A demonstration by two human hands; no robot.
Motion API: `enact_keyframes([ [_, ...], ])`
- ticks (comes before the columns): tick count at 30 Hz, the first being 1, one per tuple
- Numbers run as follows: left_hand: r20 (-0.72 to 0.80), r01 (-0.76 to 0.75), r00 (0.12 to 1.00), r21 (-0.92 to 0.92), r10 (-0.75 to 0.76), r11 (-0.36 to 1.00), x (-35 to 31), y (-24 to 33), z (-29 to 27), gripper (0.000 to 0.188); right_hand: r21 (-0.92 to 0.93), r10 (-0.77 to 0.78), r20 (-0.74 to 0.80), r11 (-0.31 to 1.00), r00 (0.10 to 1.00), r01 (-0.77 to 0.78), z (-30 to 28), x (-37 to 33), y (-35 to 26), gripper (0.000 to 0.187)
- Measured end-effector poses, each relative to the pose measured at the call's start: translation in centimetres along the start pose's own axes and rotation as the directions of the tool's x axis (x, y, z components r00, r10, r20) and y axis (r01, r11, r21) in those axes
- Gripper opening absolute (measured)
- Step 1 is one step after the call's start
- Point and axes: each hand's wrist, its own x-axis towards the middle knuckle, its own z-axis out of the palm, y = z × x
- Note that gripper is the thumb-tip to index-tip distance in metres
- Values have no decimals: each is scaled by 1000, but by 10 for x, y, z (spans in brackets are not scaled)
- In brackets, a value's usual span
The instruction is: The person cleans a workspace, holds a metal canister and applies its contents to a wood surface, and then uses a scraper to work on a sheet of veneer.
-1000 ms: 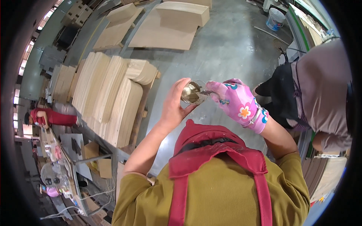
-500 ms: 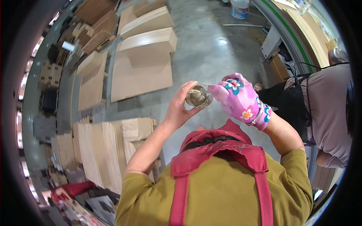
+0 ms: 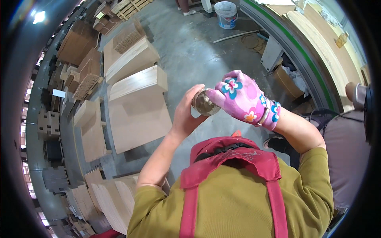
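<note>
My bare left hand (image 3: pixel 186 111) is wrapped round a small clear round jar (image 3: pixel 205 106), which has something brownish-grey in it. I hold the jar in front of my chest, above the floor. My right hand (image 3: pixel 242 97) wears a pink glove with a flower print and a band at the wrist. Its fingers are curled together against the upper right of the jar's rim. Whether they pinch the rim or something small is hidden by the glove.
Light wooden boards and panels (image 3: pixel 137 121) lie stacked on the floor at left. A white bucket (image 3: pixel 226 15) stands at the far right. Along the right runs a green-striped workbench (image 3: pixel 295 43). A person in a greyish top (image 3: pixel 345 154) is close on my right.
The floor and stacks have shifted down and left in view, and more of the bucket and bench shows. My gloved fingers have moved left, further over the jar's opening.
</note>
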Motion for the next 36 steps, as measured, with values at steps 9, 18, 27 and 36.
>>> enact_keyframes([
  [9,101,-175,980,13,172,985,171,-96,19,77,-152,70,-87,985,994,-83,7,46,160,27],
  [18,316,-260,910,-69,269,963,337,-186,51,74,-228,412,-71,880,908,-417,14,90,277,22],
  [27,404,-347,804,-277,436,896,490,-212,132,74,-119,620,-150,762,770,-636,-17,80,405,23],
  [36,366,-312,820,-358,440,880,616,-208,225,70,-123,630,-200,744,750,-657,-70,60,540,17],
])
